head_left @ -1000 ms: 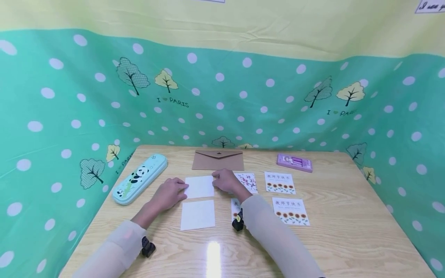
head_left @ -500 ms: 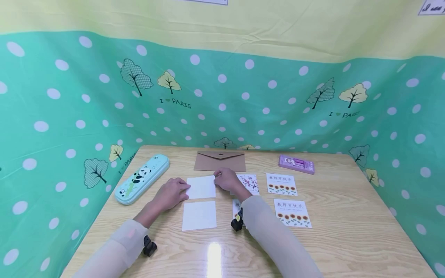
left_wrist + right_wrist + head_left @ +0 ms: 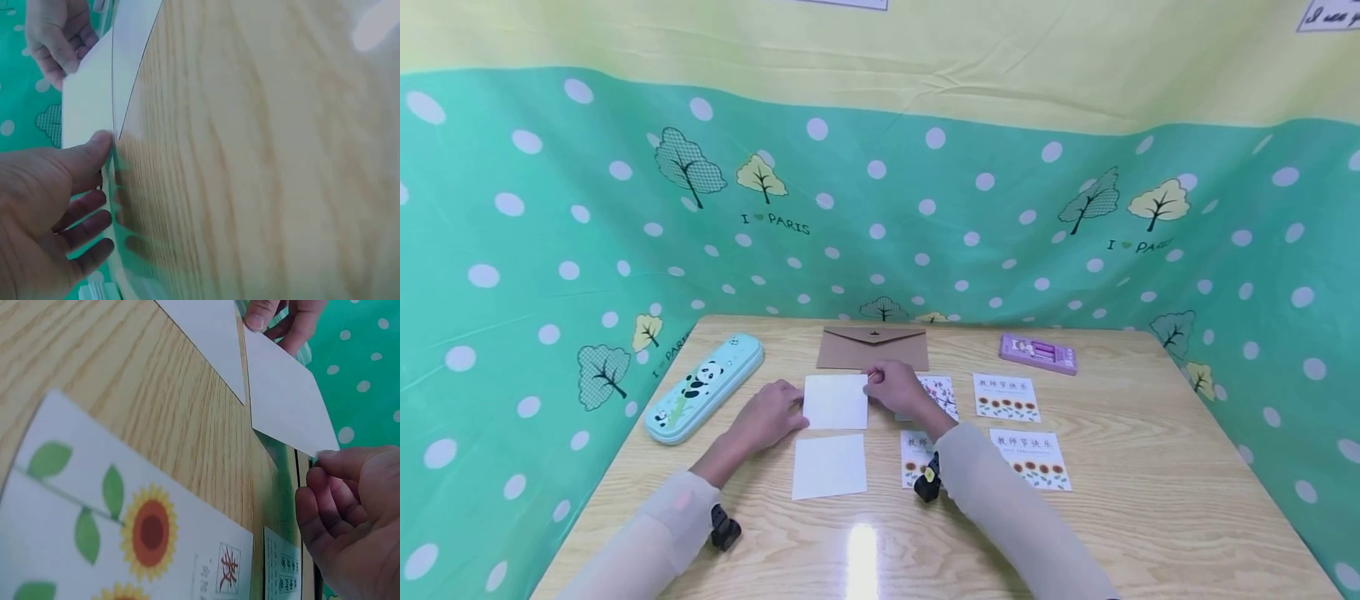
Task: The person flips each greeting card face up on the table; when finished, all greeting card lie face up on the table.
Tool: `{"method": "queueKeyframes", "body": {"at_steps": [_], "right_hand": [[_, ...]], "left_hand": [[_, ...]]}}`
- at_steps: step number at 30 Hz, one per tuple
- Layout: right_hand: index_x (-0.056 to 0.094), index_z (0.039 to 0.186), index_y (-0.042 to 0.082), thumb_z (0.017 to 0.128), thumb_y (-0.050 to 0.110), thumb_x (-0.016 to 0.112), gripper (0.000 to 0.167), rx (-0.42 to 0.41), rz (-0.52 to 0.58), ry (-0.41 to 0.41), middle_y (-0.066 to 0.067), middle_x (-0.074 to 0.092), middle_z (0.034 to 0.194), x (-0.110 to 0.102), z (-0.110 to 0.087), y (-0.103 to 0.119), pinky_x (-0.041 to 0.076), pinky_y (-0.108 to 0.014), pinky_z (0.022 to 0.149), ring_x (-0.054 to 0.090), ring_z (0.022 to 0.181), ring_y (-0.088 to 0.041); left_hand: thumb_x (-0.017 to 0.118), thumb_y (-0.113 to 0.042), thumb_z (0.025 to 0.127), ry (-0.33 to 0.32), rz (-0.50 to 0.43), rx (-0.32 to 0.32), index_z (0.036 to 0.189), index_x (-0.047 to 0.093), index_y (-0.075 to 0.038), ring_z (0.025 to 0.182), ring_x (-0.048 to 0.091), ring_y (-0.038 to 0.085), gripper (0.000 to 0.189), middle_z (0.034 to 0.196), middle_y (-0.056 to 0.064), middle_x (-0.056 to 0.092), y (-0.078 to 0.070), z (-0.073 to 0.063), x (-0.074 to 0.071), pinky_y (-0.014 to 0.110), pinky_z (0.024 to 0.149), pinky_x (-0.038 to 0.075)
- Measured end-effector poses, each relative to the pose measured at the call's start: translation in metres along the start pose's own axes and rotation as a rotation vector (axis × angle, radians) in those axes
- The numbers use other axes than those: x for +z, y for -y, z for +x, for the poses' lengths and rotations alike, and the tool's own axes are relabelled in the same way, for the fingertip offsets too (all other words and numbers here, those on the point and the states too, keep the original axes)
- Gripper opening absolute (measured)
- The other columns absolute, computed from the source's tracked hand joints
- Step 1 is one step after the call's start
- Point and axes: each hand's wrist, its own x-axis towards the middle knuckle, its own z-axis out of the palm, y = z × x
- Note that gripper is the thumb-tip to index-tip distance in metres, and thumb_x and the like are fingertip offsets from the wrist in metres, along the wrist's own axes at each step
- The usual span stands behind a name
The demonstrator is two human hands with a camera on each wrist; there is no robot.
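Note:
A blank white card [image 3: 836, 402] is held at its two sides between my hands. My left hand [image 3: 769, 415] pinches its left edge, the thumb on the card in the left wrist view. At the right edge, my right hand [image 3: 898, 392] pinches a corner between thumb and index finger. In the right wrist view this card [image 3: 284, 394] has its near corner raised off the table, with a shadow beneath. A second blank white card [image 3: 829, 467] lies flat just below it. A blossom-print card [image 3: 942, 392] is partly hidden behind my right hand.
A brown envelope [image 3: 872, 350] lies at the back. A panda pencil case [image 3: 705, 387] sits left, and a purple box [image 3: 1037, 353] back right. Sunflower cards [image 3: 1006, 397] lie to the right, one [image 3: 914, 458] partly covered by my right sleeve. A patterned curtain [image 3: 880, 208] hangs behind.
The far edge of the held card has risen slightly and the card sits straighter. My right forearm has shifted a little to the right, uncovering more of the lower sunflower card.

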Motion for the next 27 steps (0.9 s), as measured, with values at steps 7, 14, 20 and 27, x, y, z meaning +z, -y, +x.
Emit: {"method": "queueKeyframes", "body": {"at_steps": [7, 14, 20, 27], "right_hand": [[0.072, 0.107, 0.014, 0.099, 0.024, 0.067, 0.014, -0.112, 0.023, -0.055, -0.006, 0.069, 0.090, -0.012, -0.008, 0.003, 0.054, -0.024, 0.068, 0.063, 0.077, -0.017], [0.071, 0.093, 0.005, 0.105, 0.033, 0.057, 0.033, -0.150, 0.098, 0.028, -0.028, 0.070, 0.090, -0.019, -0.019, 0.010, 0.046, -0.019, 0.057, 0.063, 0.071, -0.030], [0.076, 0.107, 0.009, 0.103, 0.030, 0.061, 0.026, -0.148, -0.002, 0.094, -0.019, 0.073, 0.090, -0.018, -0.026, 0.006, 0.050, -0.022, 0.060, 0.060, 0.066, -0.017], [0.074, 0.119, 0.014, 0.098, 0.025, 0.066, 0.024, -0.109, -0.118, 0.134, -0.004, 0.071, 0.083, -0.012, -0.029, 0.001, 0.047, -0.022, 0.056, 0.050, 0.058, -0.008]], "left_hand": [[0.079, -0.018, 0.089, -0.119, -0.138, -0.021, 0.089, 0.070, -0.012, 0.078, 0.065, 0.016, 0.011, 0.087, 0.003, 0.073, -0.001, 0.014, -0.002, 0.036, 0.074, 0.057], [0.076, -0.013, 0.090, -0.191, -0.162, -0.001, 0.088, 0.071, -0.011, 0.074, 0.068, 0.014, 0.006, 0.082, 0.003, 0.076, -0.001, 0.024, 0.001, 0.034, 0.071, 0.059], [0.074, -0.006, 0.090, -0.152, -0.171, 0.014, 0.095, 0.075, -0.013, 0.090, 0.074, 0.022, 0.009, 0.095, 0.005, 0.078, -0.002, 0.028, 0.003, 0.040, 0.083, 0.061], [0.066, -0.004, 0.096, -0.087, -0.164, 0.059, 0.108, 0.078, -0.009, 0.103, 0.074, 0.031, 0.017, 0.109, 0.012, 0.078, -0.002, 0.031, 0.005, 0.047, 0.091, 0.059]]}}
